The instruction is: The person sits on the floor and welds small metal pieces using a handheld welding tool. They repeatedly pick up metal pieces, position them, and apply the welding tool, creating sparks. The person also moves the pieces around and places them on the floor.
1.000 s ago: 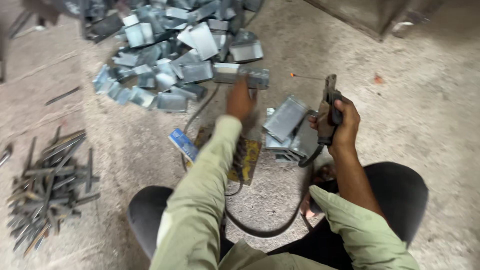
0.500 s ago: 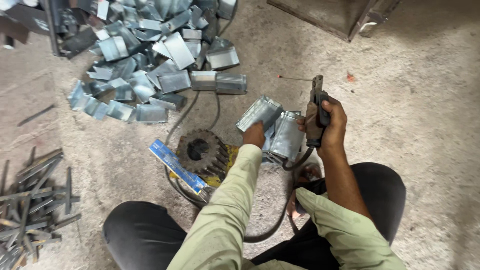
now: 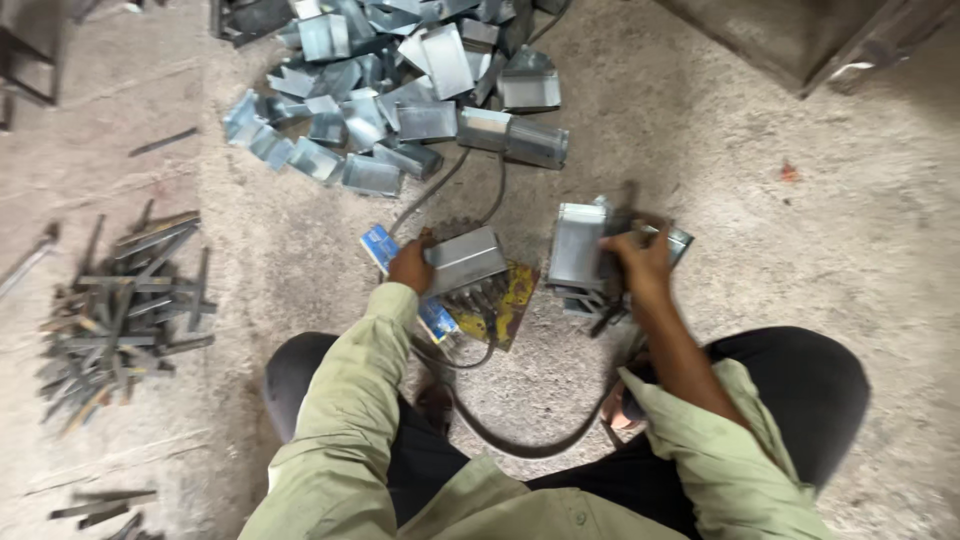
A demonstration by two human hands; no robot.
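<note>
My left hand (image 3: 411,264) grips a bent grey sheet-metal box piece (image 3: 465,260) and holds it over a dark toothed gear that rests on a yellow scrap (image 3: 510,305). My right hand (image 3: 640,262) is blurred and closed around a dark welding holder (image 3: 620,225), low beside a small stack of similar metal pieces (image 3: 578,245). A black cable (image 3: 520,440) runs from the holder back between my knees.
A big heap of grey metal box pieces (image 3: 400,90) lies ahead on the concrete floor. A pile of short metal strips (image 3: 120,310) is at left. A blue packet (image 3: 385,248) lies by my left hand. A dark metal frame (image 3: 800,40) stands top right.
My left hand came back from the heap with a metal piece and set it over the gear. My right hand dropped the holder from upright to low beside the stack.
</note>
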